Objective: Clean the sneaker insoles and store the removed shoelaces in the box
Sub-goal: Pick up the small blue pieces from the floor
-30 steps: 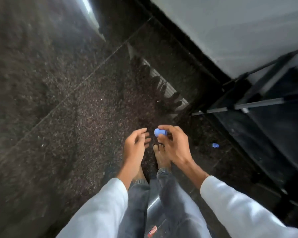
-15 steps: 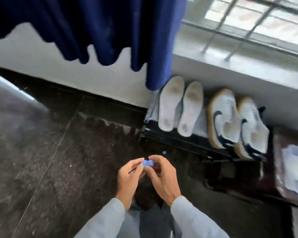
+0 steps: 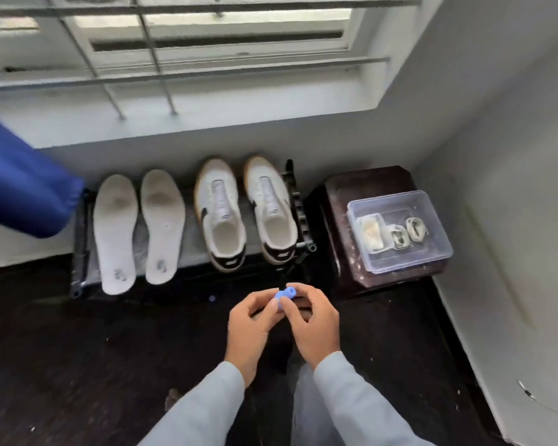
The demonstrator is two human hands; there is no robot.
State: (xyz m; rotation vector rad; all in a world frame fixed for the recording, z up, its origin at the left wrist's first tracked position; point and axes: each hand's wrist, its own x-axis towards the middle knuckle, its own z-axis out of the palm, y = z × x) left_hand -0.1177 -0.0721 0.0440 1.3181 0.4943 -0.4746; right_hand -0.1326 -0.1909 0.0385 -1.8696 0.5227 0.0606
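Left hand [image 3: 250,320] and right hand [image 3: 313,323] pinch a small blue piece [image 3: 284,296] between curled fingers [image 3: 303,289]. Beyond them, insoles [image 3: 116,233] lie left on the low rack [image 3: 79,252], sneakers [image 3: 221,214] beside; coiled shoelaces [image 3: 406,233] sit in the clear box [image 3: 409,267] on the stool [image 3: 339,220], right.

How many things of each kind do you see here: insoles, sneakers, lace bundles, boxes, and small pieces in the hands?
Insoles: 2
Sneakers: 2
Lace bundles, inside the box: 2
Clear box: 1
Small blue piece, pinched between left hand and right hand: 1
Total: 8
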